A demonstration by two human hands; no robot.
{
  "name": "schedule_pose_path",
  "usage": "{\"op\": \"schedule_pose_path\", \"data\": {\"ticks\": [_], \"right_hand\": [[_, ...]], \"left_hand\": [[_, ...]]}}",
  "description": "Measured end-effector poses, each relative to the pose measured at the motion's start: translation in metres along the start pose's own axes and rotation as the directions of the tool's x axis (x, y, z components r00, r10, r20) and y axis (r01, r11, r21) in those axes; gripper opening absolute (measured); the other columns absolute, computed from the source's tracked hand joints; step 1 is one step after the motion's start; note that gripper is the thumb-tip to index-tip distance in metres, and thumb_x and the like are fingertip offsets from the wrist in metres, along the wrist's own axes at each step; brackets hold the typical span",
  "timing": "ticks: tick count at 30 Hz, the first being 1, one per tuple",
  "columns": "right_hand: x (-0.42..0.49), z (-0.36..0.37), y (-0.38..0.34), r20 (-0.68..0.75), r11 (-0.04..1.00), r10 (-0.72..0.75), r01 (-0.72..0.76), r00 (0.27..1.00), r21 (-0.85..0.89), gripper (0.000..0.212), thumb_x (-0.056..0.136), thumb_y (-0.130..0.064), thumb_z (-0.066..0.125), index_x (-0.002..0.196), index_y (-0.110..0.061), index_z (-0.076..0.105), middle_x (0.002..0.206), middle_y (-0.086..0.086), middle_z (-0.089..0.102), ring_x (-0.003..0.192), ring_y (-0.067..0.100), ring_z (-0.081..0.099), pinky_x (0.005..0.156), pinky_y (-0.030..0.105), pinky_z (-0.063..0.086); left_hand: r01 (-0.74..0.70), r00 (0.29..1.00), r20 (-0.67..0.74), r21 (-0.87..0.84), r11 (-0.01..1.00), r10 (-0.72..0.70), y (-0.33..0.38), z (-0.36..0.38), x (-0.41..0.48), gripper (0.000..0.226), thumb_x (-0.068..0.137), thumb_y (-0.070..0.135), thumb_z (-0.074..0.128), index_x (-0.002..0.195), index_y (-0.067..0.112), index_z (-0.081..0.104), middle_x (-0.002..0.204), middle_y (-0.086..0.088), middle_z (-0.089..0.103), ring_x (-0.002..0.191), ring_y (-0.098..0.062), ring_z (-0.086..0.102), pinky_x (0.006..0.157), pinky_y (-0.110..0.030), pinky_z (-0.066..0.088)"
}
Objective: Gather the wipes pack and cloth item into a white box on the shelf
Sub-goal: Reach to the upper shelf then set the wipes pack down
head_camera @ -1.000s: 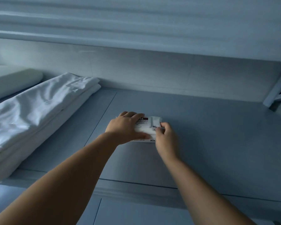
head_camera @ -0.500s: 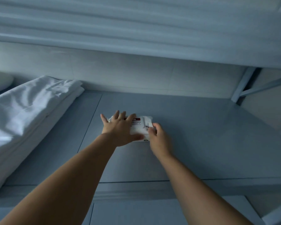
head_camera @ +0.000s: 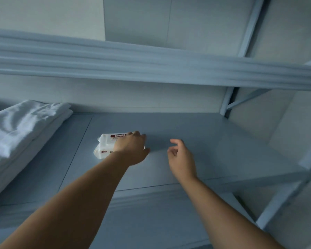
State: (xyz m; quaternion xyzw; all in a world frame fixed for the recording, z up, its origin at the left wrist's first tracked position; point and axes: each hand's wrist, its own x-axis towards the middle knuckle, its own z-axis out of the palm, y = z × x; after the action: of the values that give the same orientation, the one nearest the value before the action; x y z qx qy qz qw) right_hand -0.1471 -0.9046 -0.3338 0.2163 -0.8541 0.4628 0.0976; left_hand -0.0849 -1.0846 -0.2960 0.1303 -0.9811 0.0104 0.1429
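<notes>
Lying flat on the grey-blue shelf board (head_camera: 205,141), left of frame centre: a white wipes pack (head_camera: 106,147) with a dark red label strip along its far edge and small print near its near edge. Covering the right half of that pack: the left hand (head_camera: 131,150), palm down, fingers curled over the far edge and thumb at the right end, seemingly clasped on the pack, though the contact under the palm is hidden. Just right of centre, well clear of the pack and empty: the right hand (head_camera: 181,159), fingers loosely curled and parted, thumb apart from the forefinger, hovering over bare shelf. Reaching in from the bottom edge of the frame: both bare forearms, the left from the lower left, the right from the lower right. At the left edge, on the same shelf and apart from the pack: a stack of folded white cloth (head_camera: 20,130), several layers deep, slanting toward the upper left. Across the upper half: the ribbed underside edge of the shelf above (head_camera: 151,65). At the right: pale metal uprights and a diagonal brace (head_camera: 248,98) of the rack against a plain wall.
</notes>
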Motion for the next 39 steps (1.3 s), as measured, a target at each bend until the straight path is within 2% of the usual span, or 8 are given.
{"op": "schedule_pose_path", "data": {"ticks": [3,7,13,17,24,28,32,39], "right_hand": [[-0.020,-0.045,0.011,-0.038,0.993,-0.031,0.026,0.999,-0.114,0.036,0.091,-0.017,0.062,0.127,-0.016,0.061,0.116,0.008,0.070,0.108,0.028,0.065,0.091,0.037,0.051],[-0.064,-0.112,0.033,-0.112,0.964,-0.067,0.035,0.991,-0.265,0.043,0.091,-0.023,0.062,0.134,-0.021,0.055,0.124,0.008,0.062,0.112,0.030,0.061,0.090,0.040,0.051],[-0.153,-0.237,0.075,-0.292,0.948,-0.008,-0.085,0.957,-0.306,0.038,0.092,-0.025,0.063,0.129,-0.017,0.060,0.119,0.011,0.064,0.112,0.033,0.060,0.093,0.041,0.048],[-0.227,-0.325,0.099,-0.420,0.912,0.020,-0.189,0.908,-0.365,0.037,0.091,-0.025,0.063,0.127,-0.016,0.063,0.118,0.012,0.066,0.116,0.034,0.057,0.095,0.042,0.047],[-0.340,-0.480,0.134,-0.600,0.820,0.101,-0.408,0.793,-0.401,0.035,0.094,-0.024,0.056,0.129,-0.020,0.061,0.121,0.009,0.064,0.116,0.031,0.056,0.095,0.042,0.048],[-0.393,-0.556,0.142,-0.707,0.760,0.116,-0.521,0.698,-0.389,0.031,0.092,-0.021,0.057,0.123,-0.018,0.064,0.116,0.010,0.066,0.114,0.031,0.058,0.092,0.043,0.048],[-0.437,-0.611,0.147,-0.798,0.687,0.122,-0.630,0.591,-0.362,0.028,0.088,-0.021,0.058,0.115,-0.017,0.066,0.112,0.009,0.068,0.110,0.030,0.059,0.090,0.040,0.047],[-0.486,-0.695,0.151,-0.887,0.502,0.201,-0.821,0.416,-0.271,0.032,0.092,-0.025,0.055,0.123,-0.019,0.062,0.125,0.010,0.063,0.123,0.033,0.053,0.094,0.042,0.047]], "left_hand": [[-0.058,0.998,-0.001,0.042,0.997,0.058,0.050,-0.014,-0.007,0.053,0.093,0.061,0.044,0.133,0.028,0.051,0.131,-0.002,0.056,0.119,-0.027,0.054,0.092,-0.042,0.044],[-0.131,0.991,0.018,-0.086,0.988,0.133,0.129,-0.029,-0.032,0.046,0.094,0.061,0.043,0.130,0.034,0.053,0.131,0.005,0.057,0.114,-0.021,0.059,0.086,-0.038,0.049],[-0.307,0.952,-0.029,-0.148,0.940,0.306,0.265,-0.046,-0.094,0.043,0.096,0.058,0.043,0.129,0.032,0.055,0.131,0.005,0.057,0.113,-0.020,0.058,0.087,-0.037,0.049],[-0.449,0.893,-0.067,-0.197,0.872,0.445,0.367,-0.061,-0.150,0.041,0.096,0.057,0.043,0.126,0.032,0.057,0.129,0.004,0.058,0.116,-0.020,0.057,0.089,-0.037,0.046],[-0.681,0.732,-0.168,-0.235,0.694,0.661,0.540,-0.100,-0.228,0.041,0.096,0.057,0.041,0.125,0.032,0.058,0.127,0.005,0.060,0.114,-0.022,0.059,0.088,-0.041,0.049],[-0.796,0.603,-0.244,-0.253,0.551,0.759,0.629,-0.120,-0.264,0.039,0.098,0.055,0.040,0.124,0.032,0.058,0.122,0.007,0.062,0.108,-0.021,0.061,0.076,-0.034,0.047],[-0.861,0.491,-0.260,-0.287,0.419,0.832,0.707,-0.132,-0.296,0.037,0.098,0.054,0.036,0.121,0.036,0.057,0.117,0.007,0.061,0.105,-0.021,0.060,0.076,-0.035,0.047],[-0.944,0.271,-0.357,-0.282,0.173,0.894,0.814,-0.156,-0.326,0.035,0.095,0.057,0.042,0.111,0.033,0.061,0.109,0.006,0.063,0.101,-0.020,0.061,0.071,-0.035,0.044]]}}
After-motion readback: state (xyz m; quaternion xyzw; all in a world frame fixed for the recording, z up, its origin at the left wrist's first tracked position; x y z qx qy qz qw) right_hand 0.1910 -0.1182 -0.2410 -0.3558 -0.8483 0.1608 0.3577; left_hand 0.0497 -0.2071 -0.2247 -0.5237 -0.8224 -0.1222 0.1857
